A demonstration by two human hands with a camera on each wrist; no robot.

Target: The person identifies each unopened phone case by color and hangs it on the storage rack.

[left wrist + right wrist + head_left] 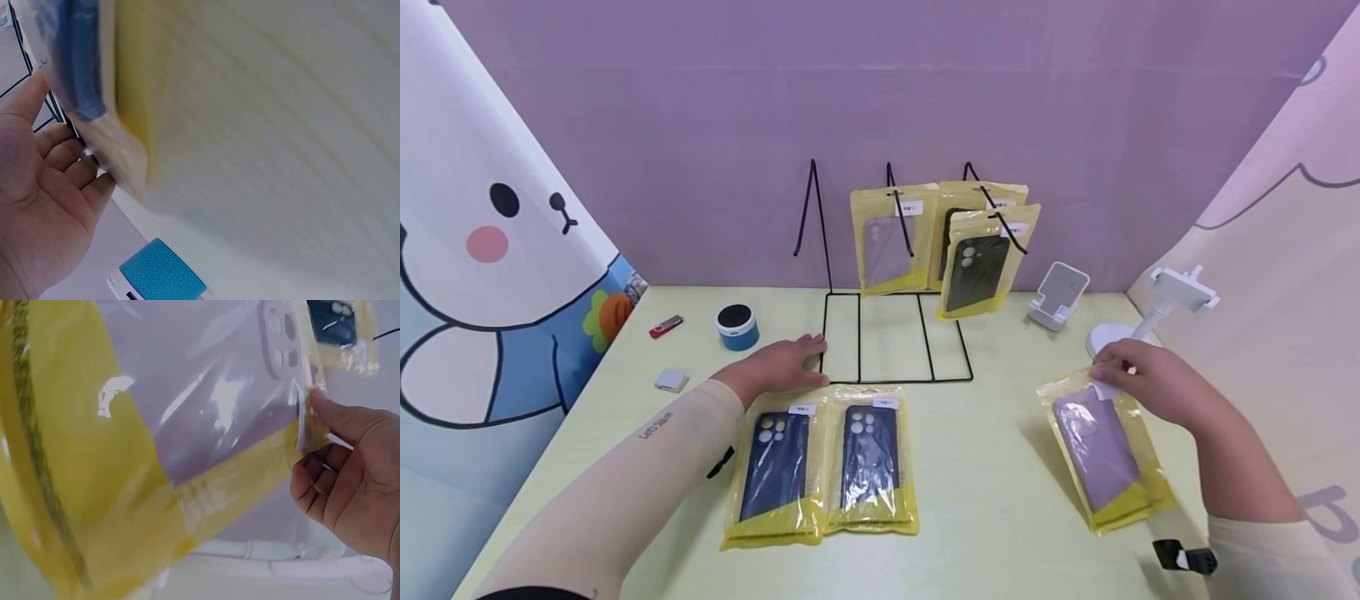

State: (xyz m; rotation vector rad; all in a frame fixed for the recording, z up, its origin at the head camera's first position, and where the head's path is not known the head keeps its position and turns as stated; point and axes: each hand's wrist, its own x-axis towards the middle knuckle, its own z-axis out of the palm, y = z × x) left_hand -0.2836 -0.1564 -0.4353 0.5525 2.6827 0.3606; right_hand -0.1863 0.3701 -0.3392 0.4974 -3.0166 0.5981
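My right hand (1138,375) pinches the top edge of a yellow-edged clear bag with a light purple phone case (1093,446) inside. The bag hangs tilted at the right; in the right wrist view the case (206,381) shows its camera cutouts. My left hand (786,365), fingers loosely extended, rests at the left side of the base of a black wire rack (895,382). Just in front of that hand lie two bagged dark blue phone cases, a left one (775,467) and a right one (871,458), side by side. In the left wrist view the hand (56,181) is beside a bag's edge.
On the rack's hooks hang a bagged purple case (887,250), a front black one (977,271) and another behind it. A blue speaker (737,327), red USB stick (666,326) and small white block (672,380) are left. A white phone stand (1058,296) and white long-necked holder (1180,292) stand right.
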